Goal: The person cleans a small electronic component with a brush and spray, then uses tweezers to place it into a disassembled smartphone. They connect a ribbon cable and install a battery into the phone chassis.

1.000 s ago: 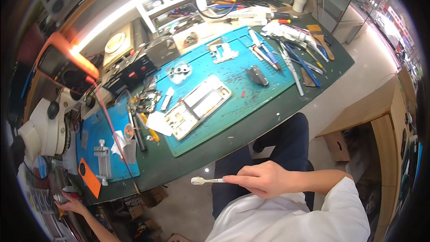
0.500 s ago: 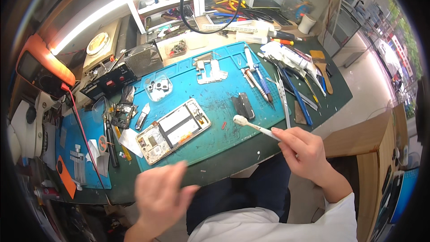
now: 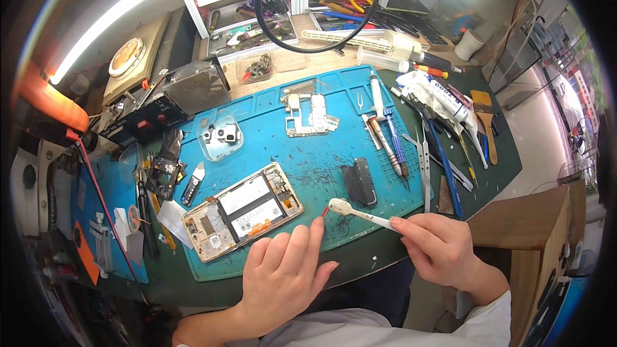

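My right hand (image 3: 443, 250) pinches the handle of a white toothbrush (image 3: 365, 214) with worn, yellowish bristles, held over the front of the blue repair mat (image 3: 302, 173). My left hand (image 3: 283, 276) is open, fingers stretched out and thumb apart. Its index fingertip is by a small red piece (image 3: 325, 211), close to the brush head; whether they touch I cannot tell. Left of that lies an opened phone (image 3: 244, 212) showing its battery and inner parts, just beyond my left fingers. Behind the brush sits a black phone part (image 3: 358, 181).
Farther back lie a phone logic board frame (image 3: 310, 115) and a clear tray (image 3: 220, 135) of small camera modules. Tweezers (image 3: 423, 167), pens and a syringe (image 3: 376, 95) lie right. A flat wooden brush (image 3: 485, 115) is beyond. A black cable loop (image 3: 258, 6) hangs overhead.
My left hand has moved right and up, from the mat's front edge to beside the brush head. The toothbrush stays in my right hand. The view has shifted slightly.
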`<state>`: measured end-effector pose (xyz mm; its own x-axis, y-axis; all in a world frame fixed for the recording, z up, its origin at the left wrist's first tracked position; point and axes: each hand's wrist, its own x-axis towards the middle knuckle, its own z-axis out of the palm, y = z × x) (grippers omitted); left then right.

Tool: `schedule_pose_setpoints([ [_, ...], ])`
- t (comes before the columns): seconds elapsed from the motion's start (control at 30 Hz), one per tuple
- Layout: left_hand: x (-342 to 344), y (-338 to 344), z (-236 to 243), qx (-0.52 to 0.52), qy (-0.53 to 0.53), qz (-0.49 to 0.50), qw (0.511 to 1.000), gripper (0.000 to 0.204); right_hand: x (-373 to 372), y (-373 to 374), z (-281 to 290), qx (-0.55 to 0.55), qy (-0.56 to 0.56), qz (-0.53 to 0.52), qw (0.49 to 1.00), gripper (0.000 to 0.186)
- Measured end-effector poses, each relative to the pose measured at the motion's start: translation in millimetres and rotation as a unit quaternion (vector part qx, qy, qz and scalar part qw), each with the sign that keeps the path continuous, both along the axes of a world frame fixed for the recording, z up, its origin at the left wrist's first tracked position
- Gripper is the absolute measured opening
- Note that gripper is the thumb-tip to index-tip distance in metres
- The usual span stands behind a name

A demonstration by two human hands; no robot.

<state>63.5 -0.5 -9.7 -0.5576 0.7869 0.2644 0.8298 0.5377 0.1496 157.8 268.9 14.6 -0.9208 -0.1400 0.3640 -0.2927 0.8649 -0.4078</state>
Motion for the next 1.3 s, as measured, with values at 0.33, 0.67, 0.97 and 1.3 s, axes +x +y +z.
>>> schedule_pose_setpoints([
  [0.33, -0.5, 0.4, -0.4, -0.003, -0.018, -0.012, 1.000, 0.065, -6.6, -3.2, 12.9, 0.090, -0.033, 0.034, 0.995, 0.051],
  [0.67, -1.7, 2.2, 1.6, -0.018, -0.001, -0.011, 1.000, 0.060, -10.2, -1.5, 26.4, 0.153, -0.001, 0.035, 0.988, 0.055],
  [0.97, -2.5, 3.0, 1.1, -0.013, 0.012, -0.010, 1.000, 0.060, -14.6, -1.2, 23.4, 0.129, -0.028, 0.033, 0.991, 0.052],
  [1.3, -3.2, 4.9, -0.1, -0.005, 0.023, -0.005, 1.000, 0.058, -9.0, -0.1, 21.3, 0.163, 0.031, 0.028, 0.986, 0.059],
])
